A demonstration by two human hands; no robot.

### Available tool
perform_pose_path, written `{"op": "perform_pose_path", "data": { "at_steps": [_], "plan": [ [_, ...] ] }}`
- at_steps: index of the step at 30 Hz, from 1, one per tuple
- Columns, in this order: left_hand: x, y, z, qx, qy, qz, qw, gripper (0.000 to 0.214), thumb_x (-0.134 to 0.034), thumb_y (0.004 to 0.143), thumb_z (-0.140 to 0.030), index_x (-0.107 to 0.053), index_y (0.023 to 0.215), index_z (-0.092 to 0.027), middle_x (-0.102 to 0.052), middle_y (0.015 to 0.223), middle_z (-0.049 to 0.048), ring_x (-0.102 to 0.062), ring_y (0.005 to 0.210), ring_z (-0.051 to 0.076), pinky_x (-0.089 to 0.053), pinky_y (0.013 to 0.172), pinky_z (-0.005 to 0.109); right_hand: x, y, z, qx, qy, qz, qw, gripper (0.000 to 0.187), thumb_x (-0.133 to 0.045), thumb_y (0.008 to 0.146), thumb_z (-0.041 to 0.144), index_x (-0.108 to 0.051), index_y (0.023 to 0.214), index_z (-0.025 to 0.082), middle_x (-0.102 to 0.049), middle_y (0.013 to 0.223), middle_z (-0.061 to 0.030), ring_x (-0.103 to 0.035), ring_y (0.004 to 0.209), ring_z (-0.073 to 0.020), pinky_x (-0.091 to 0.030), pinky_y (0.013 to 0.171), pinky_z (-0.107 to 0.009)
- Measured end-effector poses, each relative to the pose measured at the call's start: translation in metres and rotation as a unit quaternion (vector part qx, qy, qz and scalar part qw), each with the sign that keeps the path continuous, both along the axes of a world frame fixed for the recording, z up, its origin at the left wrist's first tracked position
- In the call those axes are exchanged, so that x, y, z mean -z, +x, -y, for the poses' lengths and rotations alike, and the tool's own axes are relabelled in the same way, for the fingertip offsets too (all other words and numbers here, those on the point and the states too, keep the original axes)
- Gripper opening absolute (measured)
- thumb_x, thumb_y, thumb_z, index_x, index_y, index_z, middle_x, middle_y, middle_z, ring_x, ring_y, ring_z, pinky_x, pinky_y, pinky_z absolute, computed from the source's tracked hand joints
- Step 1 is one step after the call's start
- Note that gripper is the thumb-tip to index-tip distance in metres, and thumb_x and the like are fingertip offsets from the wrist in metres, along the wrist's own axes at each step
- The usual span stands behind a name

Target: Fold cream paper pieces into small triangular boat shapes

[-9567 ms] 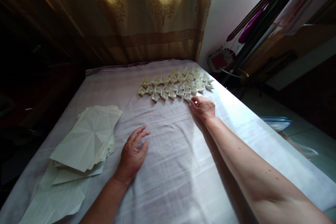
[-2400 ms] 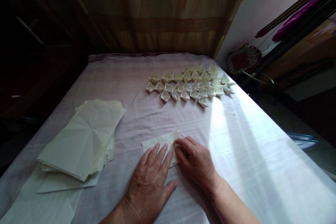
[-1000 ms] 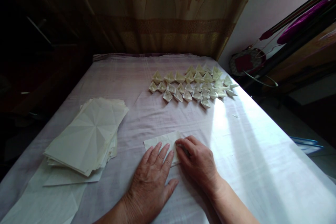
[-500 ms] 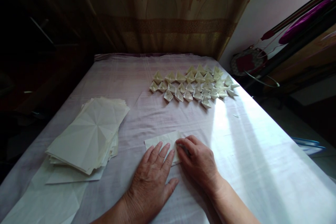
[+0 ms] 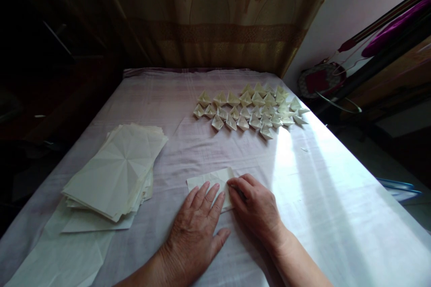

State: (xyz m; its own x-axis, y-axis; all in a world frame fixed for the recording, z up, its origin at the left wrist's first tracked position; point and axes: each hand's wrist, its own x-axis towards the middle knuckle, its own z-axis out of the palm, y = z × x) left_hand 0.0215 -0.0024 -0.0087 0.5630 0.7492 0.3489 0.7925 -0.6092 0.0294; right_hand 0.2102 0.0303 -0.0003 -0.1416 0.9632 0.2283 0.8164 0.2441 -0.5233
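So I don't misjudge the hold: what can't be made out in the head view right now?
All in the head view:
Small paper: near-left part, hidden under the left hand.
Right hand: its exact grip, hidden by the hand itself.
Paper stack: sheet count, hidden by overlap.
Loose sheet: cut off by the bottom edge.
Pale fleck: too small.

The left grip (image 5: 193, 229) lies flat on a folded paper (image 5: 218, 176) (the right grip (image 5: 259, 206) touches its edge)

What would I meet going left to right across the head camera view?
Creased paper stack → left hand → right hand → bag-like item → blue-edged item.
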Motion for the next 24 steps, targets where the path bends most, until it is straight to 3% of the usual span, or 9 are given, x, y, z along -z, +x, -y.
{"op": "perform_pose_path", "data": {
  "at_steps": [24],
  "plan": [
    [-0.0012, 0.0007, -0.0005, 0.003, 0.013, 0.013, 1.000, 0.055, -0.046, 0.096, -0.056, -0.057, 0.136, -0.021, -0.059, 0.142, 0.0035, -0.047, 0.135, 0.023, -0.029, 0.114, 0.038, -0.0007, 0.0007, 0.0005, 0.001, 0.001, -0.014, 1.000, 0.018, -0.052, 0.090, 0.020, -0.070, 0.089, 0.023, -0.066, 0.081, -0.0019, -0.063, 0.071, -0.0143, -0.045, 0.066, -0.024]
  ]
}}
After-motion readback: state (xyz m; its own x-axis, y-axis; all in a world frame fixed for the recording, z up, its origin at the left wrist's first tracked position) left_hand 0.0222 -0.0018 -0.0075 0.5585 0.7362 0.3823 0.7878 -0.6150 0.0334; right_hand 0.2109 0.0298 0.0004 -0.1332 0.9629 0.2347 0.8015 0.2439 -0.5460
